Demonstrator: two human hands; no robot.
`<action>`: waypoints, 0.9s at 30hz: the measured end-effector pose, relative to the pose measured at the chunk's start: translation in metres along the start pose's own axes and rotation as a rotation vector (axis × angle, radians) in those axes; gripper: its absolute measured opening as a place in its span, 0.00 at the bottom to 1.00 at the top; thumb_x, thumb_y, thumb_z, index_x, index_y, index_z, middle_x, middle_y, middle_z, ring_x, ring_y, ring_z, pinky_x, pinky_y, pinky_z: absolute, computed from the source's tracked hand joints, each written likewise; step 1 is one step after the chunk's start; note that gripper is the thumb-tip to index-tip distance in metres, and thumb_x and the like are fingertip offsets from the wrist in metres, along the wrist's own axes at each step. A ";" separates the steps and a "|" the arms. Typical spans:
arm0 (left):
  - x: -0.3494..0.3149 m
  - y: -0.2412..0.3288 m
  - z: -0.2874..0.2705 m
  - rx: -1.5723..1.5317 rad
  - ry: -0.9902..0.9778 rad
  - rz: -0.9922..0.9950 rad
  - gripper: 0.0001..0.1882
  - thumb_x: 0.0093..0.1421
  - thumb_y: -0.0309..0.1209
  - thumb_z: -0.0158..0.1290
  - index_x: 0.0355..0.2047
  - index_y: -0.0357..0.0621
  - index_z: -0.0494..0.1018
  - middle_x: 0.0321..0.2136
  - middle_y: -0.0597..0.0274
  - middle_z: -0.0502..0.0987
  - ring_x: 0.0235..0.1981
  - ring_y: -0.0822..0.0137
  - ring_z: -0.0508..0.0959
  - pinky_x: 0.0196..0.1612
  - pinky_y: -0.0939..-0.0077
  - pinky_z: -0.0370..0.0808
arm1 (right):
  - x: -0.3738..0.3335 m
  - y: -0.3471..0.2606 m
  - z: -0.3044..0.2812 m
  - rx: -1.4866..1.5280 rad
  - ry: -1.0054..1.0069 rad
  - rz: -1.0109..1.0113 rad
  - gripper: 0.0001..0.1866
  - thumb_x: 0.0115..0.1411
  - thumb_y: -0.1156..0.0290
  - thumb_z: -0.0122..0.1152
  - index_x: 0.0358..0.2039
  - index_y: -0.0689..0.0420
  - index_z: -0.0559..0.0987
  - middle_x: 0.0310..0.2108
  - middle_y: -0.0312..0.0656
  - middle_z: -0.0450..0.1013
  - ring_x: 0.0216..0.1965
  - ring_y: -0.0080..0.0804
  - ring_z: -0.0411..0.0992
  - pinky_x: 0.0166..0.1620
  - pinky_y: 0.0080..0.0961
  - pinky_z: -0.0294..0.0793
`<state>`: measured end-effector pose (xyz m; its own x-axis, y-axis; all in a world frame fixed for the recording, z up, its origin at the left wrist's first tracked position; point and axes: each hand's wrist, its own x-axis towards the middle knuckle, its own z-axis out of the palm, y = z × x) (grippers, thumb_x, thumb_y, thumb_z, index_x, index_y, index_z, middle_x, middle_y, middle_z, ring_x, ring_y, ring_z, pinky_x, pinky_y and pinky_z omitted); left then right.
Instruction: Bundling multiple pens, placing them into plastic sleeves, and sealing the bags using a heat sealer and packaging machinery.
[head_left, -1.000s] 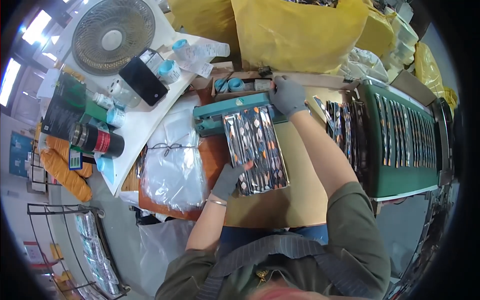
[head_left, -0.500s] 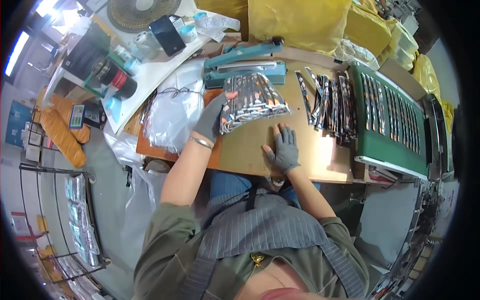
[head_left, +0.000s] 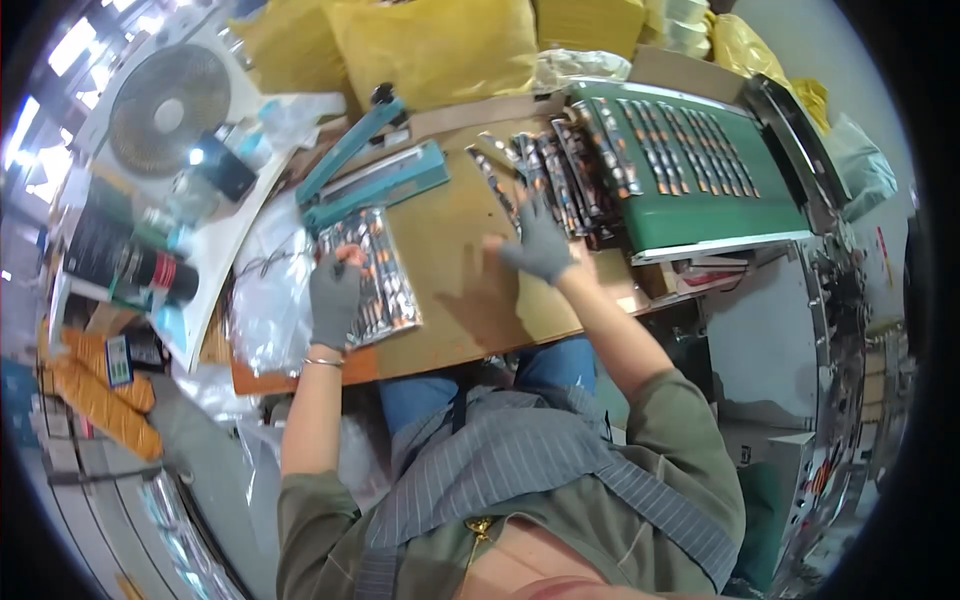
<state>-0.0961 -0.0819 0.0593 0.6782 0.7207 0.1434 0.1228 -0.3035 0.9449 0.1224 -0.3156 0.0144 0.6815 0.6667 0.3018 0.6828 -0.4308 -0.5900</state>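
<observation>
A stack of narrow stick packets (head_left: 388, 285), black with orange and white marks, lies on the brown work board at the left. My left hand (head_left: 336, 300), in a grey fingerless glove, has its fingers curled over the stack's left edge; the fingertips are partly hidden. My right hand (head_left: 540, 243), gloved alike, is raised over the board with its fingers spread and nothing in them. Just beyond it lie several loose stick packets (head_left: 562, 185), side by side. Further right, more packets (head_left: 688, 150) lie in a row on a green conveyor belt (head_left: 715, 222).
A teal bar sealer (head_left: 385, 183) stands behind the stack. Clear plastic bags (head_left: 268, 300) cover the table's left part. A white side table (head_left: 215, 295) carries a fan (head_left: 168, 105), a phone (head_left: 228, 172) and a dark bottle (head_left: 160, 274). Yellow sacks (head_left: 440, 50) line the back.
The stack, held up by my left hand before, now lies on the board further left. My right hand has lifted off the board and reached towards the loose packets. The view has turned right.
</observation>
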 end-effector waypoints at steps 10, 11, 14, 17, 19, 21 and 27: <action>0.066 -0.052 0.196 0.514 -0.142 0.279 0.29 0.58 0.48 0.51 0.49 0.35 0.67 0.41 0.42 0.73 0.42 0.50 0.74 0.45 0.63 0.70 | 0.109 0.107 -0.036 -0.188 -0.164 0.653 0.45 0.42 0.42 0.62 0.48 0.69 0.66 0.47 0.64 0.68 0.49 0.54 0.69 0.52 0.36 0.67; 0.071 -0.054 0.211 0.498 -0.133 0.292 0.33 0.57 0.51 0.50 0.51 0.35 0.64 0.44 0.40 0.72 0.45 0.47 0.72 0.47 0.61 0.68 | 0.113 0.099 -0.039 -0.151 -0.242 0.621 0.48 0.41 0.38 0.62 0.49 0.70 0.65 0.46 0.64 0.68 0.50 0.54 0.67 0.54 0.33 0.64; 0.082 -0.053 0.221 0.346 -0.169 0.236 0.37 0.55 0.53 0.51 0.52 0.31 0.62 0.44 0.39 0.70 0.47 0.44 0.69 0.50 0.59 0.66 | 0.123 0.078 -0.092 0.254 -0.116 0.212 0.37 0.50 0.48 0.61 0.50 0.68 0.67 0.47 0.57 0.69 0.54 0.41 0.65 0.56 0.29 0.61; 0.069 -0.059 0.247 0.336 -0.127 0.379 0.38 0.53 0.53 0.53 0.50 0.30 0.63 0.43 0.39 0.70 0.45 0.43 0.70 0.49 0.60 0.66 | 0.109 0.268 -0.215 -0.436 0.240 0.455 0.28 0.49 0.49 0.59 0.41 0.61 0.77 0.38 0.54 0.75 0.36 0.44 0.74 0.41 0.34 0.72; 0.068 -0.075 0.228 0.486 -0.113 0.317 0.38 0.51 0.54 0.54 0.49 0.31 0.64 0.44 0.39 0.70 0.45 0.44 0.70 0.49 0.60 0.66 | 0.081 0.172 -0.250 0.037 0.566 0.925 0.35 0.51 0.39 0.54 0.39 0.63 0.78 0.39 0.59 0.74 0.40 0.52 0.74 0.44 0.41 0.71; 0.063 -0.057 0.248 0.475 -0.102 0.360 0.38 0.51 0.54 0.54 0.49 0.31 0.64 0.44 0.39 0.70 0.46 0.45 0.69 0.50 0.59 0.65 | 0.030 0.303 -0.263 -0.337 0.380 0.875 0.37 0.56 0.38 0.46 0.45 0.64 0.74 0.40 0.61 0.73 0.46 0.55 0.71 0.47 0.42 0.69; 0.060 -0.071 0.230 0.515 -0.024 0.298 0.41 0.55 0.58 0.48 0.53 0.30 0.61 0.49 0.38 0.67 0.51 0.44 0.67 0.55 0.58 0.62 | 0.091 0.057 -0.102 -0.322 -0.322 0.116 0.31 0.52 0.50 0.58 0.48 0.63 0.68 0.43 0.55 0.69 0.46 0.52 0.67 0.50 0.40 0.66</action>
<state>0.1026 -0.1606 -0.0667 0.7527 0.5455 0.3685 0.2561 -0.7584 0.5994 0.2504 -0.3415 0.0841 0.6764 0.7359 -0.0297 0.6887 -0.6462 -0.3288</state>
